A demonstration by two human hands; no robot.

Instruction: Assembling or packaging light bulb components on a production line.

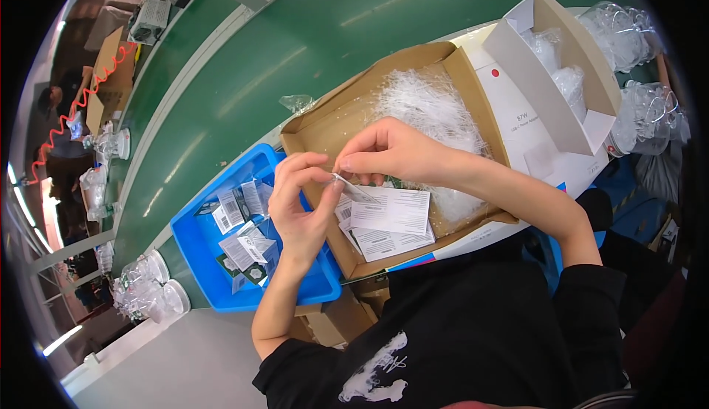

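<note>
Black sleeves (473, 335) fill the near edge of the view, and from them our two bare forearms rise toward the middle. Between the hands sits the thing in work: a small clear plastic sleeve (353, 189), thin and glossy, held above the near-left corner of the brown cardboard box (325, 124). Our right hand (388, 150) has thumb and forefinger closed together on its upper end; our left hand (299, 202) curls around its lower end, fingertips pressed to it. Whether anything is inside the sleeve we cannot tell.

We judge this to be the step of opening or separating one sleeve for filling. The next move would call for a light, steady pinch, since such thin film slips and clings.

Just under the hands, white printed label sheets (391, 220) lie in the near part of the box, and a heap of clear plastic pieces (432, 110) fills its far part. To the left, a blue tray (199, 250) holds small packed cards (247, 246). To the right stands an open white carton (532, 91) with clear bags inside, and beyond it clear plastic cups (650, 106). Farther off runs a green conveyor surface (295, 39); at the far left hang a red coiled cord (81, 106) and more clear cups (148, 283).
</note>
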